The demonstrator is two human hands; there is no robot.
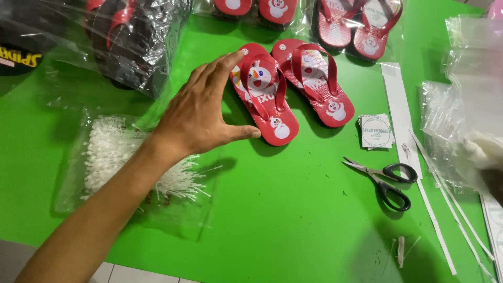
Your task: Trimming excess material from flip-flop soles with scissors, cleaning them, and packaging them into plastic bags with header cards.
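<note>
— What is seen at the left?
— A bag of white plastic ties is laid on the green table. The left hand is spread wide, fingertip and thumb touching a red sandal.
— And rightward?
— A second sandal just beside, then scissors. The right hand is not shown.

Square white labels stacked beside clear bags

Green table bears red sandals, scissors.
</note>
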